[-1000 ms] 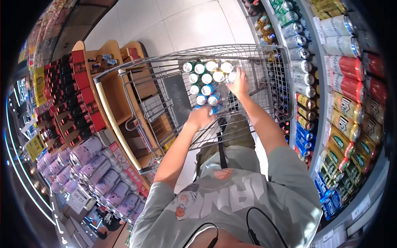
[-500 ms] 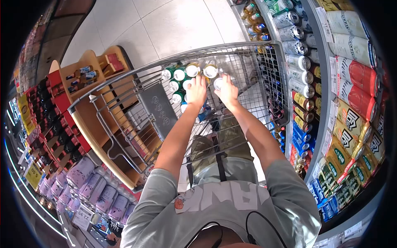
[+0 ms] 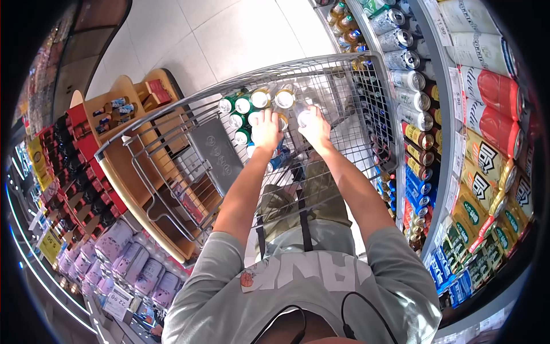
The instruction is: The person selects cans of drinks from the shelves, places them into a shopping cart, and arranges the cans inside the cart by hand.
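A shopping cart (image 3: pixel 366 103) stands before me with a cluster of upright cans at its left-middle. My left hand (image 3: pixel 267 132) is bent over this cluster, its fingers curled down on a can whose lower part they hide. Around it are a green can (image 3: pixel 236 121), another green can (image 3: pixel 243 105) and a gold can (image 3: pixel 261 98). To the right, my right hand (image 3: pixel 315 127) grips a pale-topped can (image 3: pixel 304 118) by its upper end. Just above that hand is a gold-sided can (image 3: pixel 285 99). A blue can (image 3: pixel 279 160) shows below my left hand.
Shelves of cans and multipacks (image 3: pixel 487 172) rise along the right, close to the cart. A wooden display stand (image 3: pixel 129 189) is at the left, near purple packages (image 3: pixel 134 258). A grey panel (image 3: pixel 215 150) sits in the cart's left end. Pale floor tiles (image 3: pixel 240 34) lie beyond.
The view has shifted slightly. My left hand has drawn a little toward me, showing more of a gold can beside it. The right hand remains on its can.
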Available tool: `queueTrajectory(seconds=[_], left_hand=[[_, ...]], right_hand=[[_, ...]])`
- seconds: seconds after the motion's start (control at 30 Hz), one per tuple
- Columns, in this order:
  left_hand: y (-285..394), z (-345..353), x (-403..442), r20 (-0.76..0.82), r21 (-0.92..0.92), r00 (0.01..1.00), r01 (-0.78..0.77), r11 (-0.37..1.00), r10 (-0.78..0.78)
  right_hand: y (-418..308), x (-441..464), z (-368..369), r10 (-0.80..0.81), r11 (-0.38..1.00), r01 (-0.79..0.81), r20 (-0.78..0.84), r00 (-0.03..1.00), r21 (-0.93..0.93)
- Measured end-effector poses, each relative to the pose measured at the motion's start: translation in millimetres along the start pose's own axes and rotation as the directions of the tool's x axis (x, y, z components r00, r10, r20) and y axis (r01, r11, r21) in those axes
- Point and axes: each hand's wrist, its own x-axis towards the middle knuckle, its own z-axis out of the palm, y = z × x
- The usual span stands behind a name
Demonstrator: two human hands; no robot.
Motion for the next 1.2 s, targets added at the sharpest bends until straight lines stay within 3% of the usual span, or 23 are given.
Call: queueTrajectory(seconds=[0.13, 0.27, 0.33, 0.37, 0.4, 0.43, 0.47, 0.5, 0.53, 0.57, 0.6, 0.63, 0.67, 0.7, 0.73, 0.77, 0.8, 0.87, 0.9, 0.97, 1.13, 1.2], left_hand=[[10, -4, -27, -0.133, -0.179, 0.991, -0.049, 0.983, 0.026], [23, -8, -64, -0.196, -0.37, 0.976, 0.016, 0.929, -0.095], [28, -32, -84, -0.07, -0.634, 0.984, 0.083, 0.769, -0.164], [30, -42, -93, -0.003, -0.743, 0.984, 0.116, 0.66, -0.176], [32, -53, -105, -0.03, -0.748, 0.986, 0.089, 0.658, -0.167], [32, -62, -116, -0.118, -0.845, 0.985, -0.033, 0.534, -0.125], [34, -78, -128, -0.209, -0.907, 0.974, -0.16, 0.389, -0.088], [36, -95, -141, -0.235, -0.908, 0.967, -0.183, 0.377, -0.095], [37, -103, -150, -0.263, -0.956, 0.96, -0.245, 0.158, -0.101], [33, -119, -159, -0.288, -0.939, 0.951, -0.257, 0.229, -0.11], [31, -135, -168, -0.315, -0.915, 0.942, -0.269, 0.299, -0.117], [37, -140, -180, -0.382, -0.893, 0.919, -0.339, 0.296, -0.099], [37, -165, -192, -0.17, -0.981, 0.976, -0.181, -0.073, -0.132], [37, -172, -199, -0.143, -0.943, 0.985, -0.164, -0.289, -0.094], [39, -180, -205, -0.122, -0.863, 0.991, -0.13, -0.488, -0.049], [50, -206, -219, -0.101, -0.811, 0.995, -0.094, -0.578, -0.02], [59, -235, -236, -0.019, -0.766, 0.997, 0.036, -0.642, 0.079], [71, -262, -255, -0.05, -0.765, 0.987, 0.062, -0.641, 0.155], [78, -276, -261, 0.02, -0.76, 0.977, 0.153, -0.632, 0.212], [96, -301, -272, -0.145, -0.826, 0.937, 0.062, -0.56, 0.318], [170, -371, -302, -0.329, -0.895, 0.803, -0.098, -0.435, 0.496], [200, -389, -306, -0.423, -0.897, 0.785, -0.29, -0.334, 0.453]], right_hand=[[17, -15, -11, 0.074, 0.987, -0.078, 0.034, 0.997, 0.138], [30, -47, -41, -0.03, 0.957, 0.069, -0.141, 0.99, 0.282], [26, -70, -68, -0.032, 0.956, 0.096, -0.226, 0.974, 0.277], [21, -85, -89, 0.006, 0.93, 0.067, -0.196, 0.981, 0.362], [18, -98, -107, 0.039, 0.895, 0.038, -0.163, 0.986, 0.444], [26, -108, -115, 0.019, 0.818, 0.072, -0.152, 0.988, 0.571], [18, -127, -134, 0.013, 0.821, 0.095, -0.185, 0.983, 0.563], [14, -151, -157, -0.041, 0.81, 0.162, -0.221, 0.974, 0.563], [2, -179, -183, -0.094, 0.797, 0.228, -0.259, 0.961, 0.559], [-12, -209, -208, -0.121, 0.827, 0.261, -0.296, 0.948, 0.497], [-4, -228, -221, -0.116, 0.761, 0.209, -0.188, 0.975, 0.614], [-7, -254, -232, -0.124, 0.82, 0.276, -0.315, 0.941, 0.501], [-16, -284, -247, -0.142, 0.87, 0.321, -0.434, 0.89, 0.374], [-24, -317, -260, -0.223, 0.744, 0.474, -0.493, 0.841, 0.471], [-32, -347, -271, -0.214, 0.742, 0.489, -0.529, 0.821, 0.458], [-39, -376, -282, -0.205, 0.741, 0.503, -0.564, 0.8, 0.445], [-37, -398, -290, -0.324, 0.733, 0.617, -0.651, 0.687, 0.287], [-57, -456, -305, -0.222, 0.661, 0.629, -0.695, 0.684, 0.408], [-55, -480, -314, -0.234, 0.677, 0.632, -0.705, 0.67, 0.376], [-59, -529, -330, -0.205, 0.696, 0.618, -0.724, 0.659, 0.365], [-50, -624, -374, -0.424, 0.809, 0.587, -0.726, 0.542, -0.034], [-51, -658, -392, -0.512, 0.809, 0.565, -0.667, 0.541, -0.163]])
